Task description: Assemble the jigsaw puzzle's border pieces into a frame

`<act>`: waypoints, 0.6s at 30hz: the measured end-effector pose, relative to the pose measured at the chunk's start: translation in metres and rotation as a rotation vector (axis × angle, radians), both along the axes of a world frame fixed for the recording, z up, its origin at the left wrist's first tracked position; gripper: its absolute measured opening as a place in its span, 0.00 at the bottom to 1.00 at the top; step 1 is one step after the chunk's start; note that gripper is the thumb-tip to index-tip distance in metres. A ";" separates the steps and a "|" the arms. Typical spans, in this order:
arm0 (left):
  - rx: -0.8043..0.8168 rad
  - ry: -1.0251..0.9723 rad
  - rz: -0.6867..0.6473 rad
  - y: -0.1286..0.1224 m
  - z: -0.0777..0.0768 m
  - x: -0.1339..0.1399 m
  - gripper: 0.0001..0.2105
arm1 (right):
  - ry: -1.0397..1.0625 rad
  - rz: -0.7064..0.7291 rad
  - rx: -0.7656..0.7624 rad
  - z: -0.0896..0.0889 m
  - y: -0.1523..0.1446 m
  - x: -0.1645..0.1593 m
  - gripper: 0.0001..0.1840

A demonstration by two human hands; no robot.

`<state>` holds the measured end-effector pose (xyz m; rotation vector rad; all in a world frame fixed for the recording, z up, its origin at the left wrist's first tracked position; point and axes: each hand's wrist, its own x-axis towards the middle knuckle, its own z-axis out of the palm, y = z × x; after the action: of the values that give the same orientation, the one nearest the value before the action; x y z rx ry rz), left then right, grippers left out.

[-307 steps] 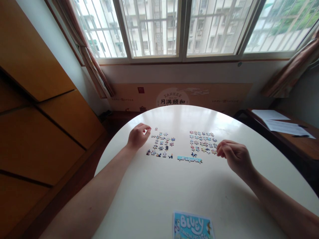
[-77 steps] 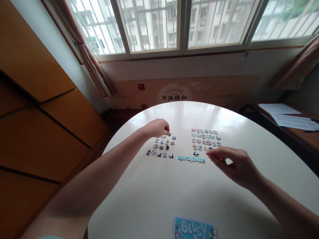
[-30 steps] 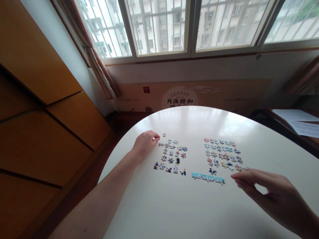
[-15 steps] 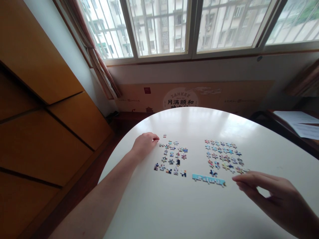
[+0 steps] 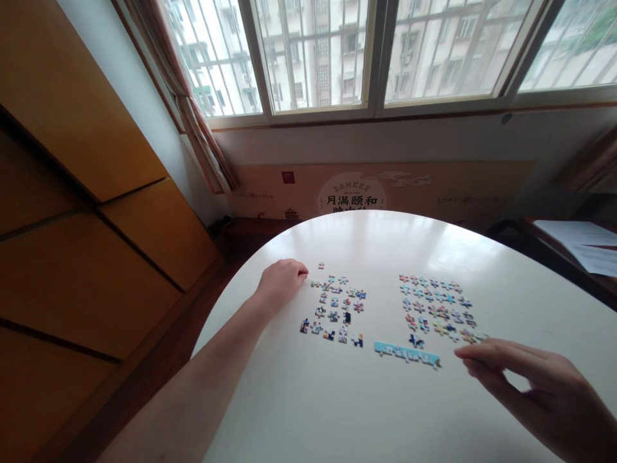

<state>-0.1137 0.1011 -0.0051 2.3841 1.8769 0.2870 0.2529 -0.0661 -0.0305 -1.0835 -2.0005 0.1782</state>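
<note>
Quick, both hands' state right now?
Left hand: curled closed; whether holding anything cannot be told.
Right hand: loosely pinched; nothing visibly held.

Wooden cabinet (image 5: 58, 283), curtains (image 5: 202, 145) beside barred windows (image 5: 313, 58), printed panel (image 5: 270, 180) beneath, papers (image 5: 576, 233) at right

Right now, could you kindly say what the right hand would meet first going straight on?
The right hand would probably meet the blue puzzle strip first, though the hand's height is hard to judge.
</note>
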 end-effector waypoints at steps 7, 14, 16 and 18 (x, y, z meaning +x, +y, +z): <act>0.006 -0.004 -0.041 0.001 -0.007 0.001 0.13 | -0.004 0.012 0.013 0.003 0.001 -0.001 0.06; 0.039 -0.030 -0.059 0.001 -0.012 0.005 0.15 | -0.018 -0.001 -0.007 -0.001 0.000 0.001 0.06; 0.051 -0.044 -0.088 0.002 -0.013 0.006 0.15 | -0.021 0.009 -0.004 -0.001 0.000 0.001 0.06; 0.057 -0.057 -0.108 0.002 -0.015 0.007 0.15 | -0.022 0.020 0.001 0.001 0.000 0.001 0.06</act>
<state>-0.1062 0.1031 -0.0204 2.4755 1.7315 0.4006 0.2540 -0.0663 -0.0300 -1.0691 -2.0317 0.1770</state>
